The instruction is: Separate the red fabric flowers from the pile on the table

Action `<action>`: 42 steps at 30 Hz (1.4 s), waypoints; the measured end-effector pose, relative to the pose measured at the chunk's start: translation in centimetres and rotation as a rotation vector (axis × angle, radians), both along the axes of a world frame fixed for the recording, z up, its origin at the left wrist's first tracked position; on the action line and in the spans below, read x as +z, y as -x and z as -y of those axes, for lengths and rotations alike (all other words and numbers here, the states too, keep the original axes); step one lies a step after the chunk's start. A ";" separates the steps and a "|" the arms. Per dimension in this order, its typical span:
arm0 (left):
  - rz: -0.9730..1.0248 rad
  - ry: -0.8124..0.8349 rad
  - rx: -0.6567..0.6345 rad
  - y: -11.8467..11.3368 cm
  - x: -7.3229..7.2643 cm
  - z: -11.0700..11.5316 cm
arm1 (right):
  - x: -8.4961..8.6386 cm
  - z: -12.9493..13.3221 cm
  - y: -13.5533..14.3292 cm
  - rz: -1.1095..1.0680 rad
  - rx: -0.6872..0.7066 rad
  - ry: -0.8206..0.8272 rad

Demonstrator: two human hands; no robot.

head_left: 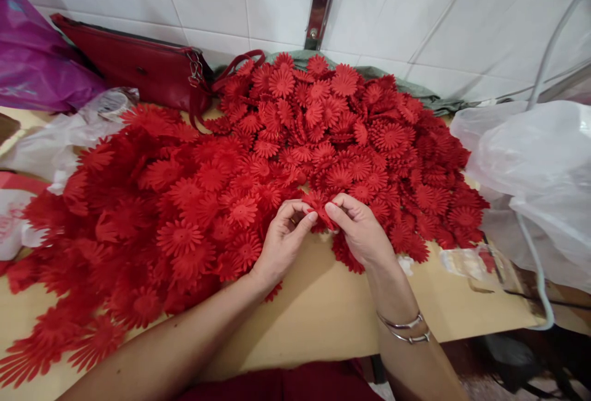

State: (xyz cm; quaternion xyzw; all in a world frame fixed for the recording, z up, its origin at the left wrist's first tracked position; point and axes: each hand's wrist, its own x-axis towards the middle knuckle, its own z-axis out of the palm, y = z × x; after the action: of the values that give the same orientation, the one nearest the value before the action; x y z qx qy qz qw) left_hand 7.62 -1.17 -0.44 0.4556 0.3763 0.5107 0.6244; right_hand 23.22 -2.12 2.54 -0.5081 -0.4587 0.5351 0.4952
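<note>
Between my two hands is a red fabric flower, pinched near the front edge of the piles. My left hand grips its left side between thumb and fingers. On the other side, my right hand pinches the flower with thumb and index finger; two silver bangles circle that wrist. Loose flat red flower pieces lie heaped to the left, beside my left forearm. Fuller, layered red flowers form a tall heap behind and to the right of my hands. My fingers hide part of the held flower.
A dark red handbag leans on the tiled wall at the back left, beside a purple bag. White plastic bags hang at the right by a pale cable. The wooden table's front edge runs close to my body.
</note>
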 end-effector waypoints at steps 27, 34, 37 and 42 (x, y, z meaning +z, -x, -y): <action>0.164 0.112 0.066 -0.3 -0.5 0.2 | 0.6 -0.2 -1.6 -0.042 -0.096 -0.070; 0.065 0.019 0.077 -0.2 0.0 0.3 | -0.5 -0.2 -0.8 0.191 0.066 -0.050; 0.028 -0.010 0.089 -0.1 0.0 0.2 | -0.6 -0.2 -0.2 0.277 0.017 -0.133; 0.043 0.021 0.096 -0.2 -0.3 0.3 | -0.6 -0.3 -0.9 0.335 -0.031 -0.232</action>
State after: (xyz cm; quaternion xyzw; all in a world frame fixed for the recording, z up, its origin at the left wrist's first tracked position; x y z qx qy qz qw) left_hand 7.82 -1.43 -0.75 0.4193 0.3895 0.5457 0.6121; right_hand 24.16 -1.77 1.92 -0.5366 -0.5853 0.3790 0.4753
